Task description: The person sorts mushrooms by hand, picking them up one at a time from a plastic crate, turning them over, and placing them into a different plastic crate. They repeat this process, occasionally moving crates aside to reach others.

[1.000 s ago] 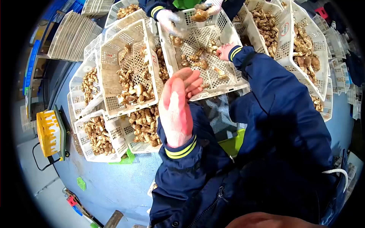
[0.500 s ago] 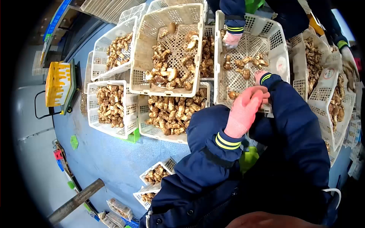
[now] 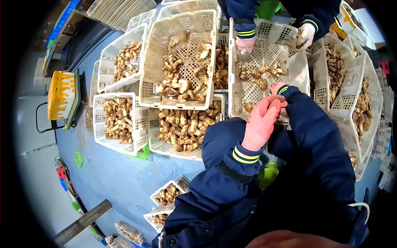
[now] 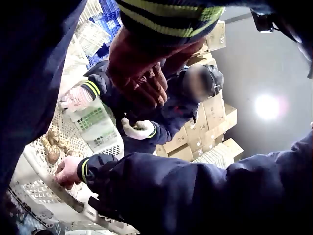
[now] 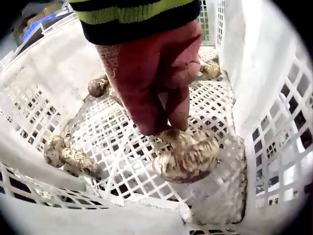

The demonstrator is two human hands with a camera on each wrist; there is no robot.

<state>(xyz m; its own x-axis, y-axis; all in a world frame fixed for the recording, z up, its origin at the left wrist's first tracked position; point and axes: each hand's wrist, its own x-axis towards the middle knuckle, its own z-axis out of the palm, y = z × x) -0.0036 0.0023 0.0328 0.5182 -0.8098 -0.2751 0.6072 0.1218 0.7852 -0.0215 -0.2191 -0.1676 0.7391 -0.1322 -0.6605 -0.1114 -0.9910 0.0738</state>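
Observation:
My gloved right hand [image 3: 277, 88] reaches down into a white lattice crate [image 3: 264, 53]. In the right wrist view the right hand [image 5: 154, 83] pinches one end of a brown, cracked-cap mushroom [image 5: 188, 157] lying low over the crate floor. Beside it lies another mushroom [image 5: 73, 157], with more behind the hand. My left hand [image 3: 261, 124], in a pink glove, hovers over the crate's near edge, overlapping the right wrist in the head view. In the left wrist view that left hand [image 4: 139, 76] hangs with loosely bent fingers and holds nothing.
Across the crate another person's gloved hands [image 3: 246, 44] are at its far side. Crates of mushrooms [image 3: 178, 97] stand stacked on the left, more crates [image 3: 351, 84] on the right. A trolley with a yellow-and-white load [image 3: 62, 97] and a pole [image 3: 84, 221] are farther left.
The head view has turned, so the crates sit further right. My left hand has come over beside my right wrist. The other person's hand has moved from the right-hand crates to the crate's far corner.

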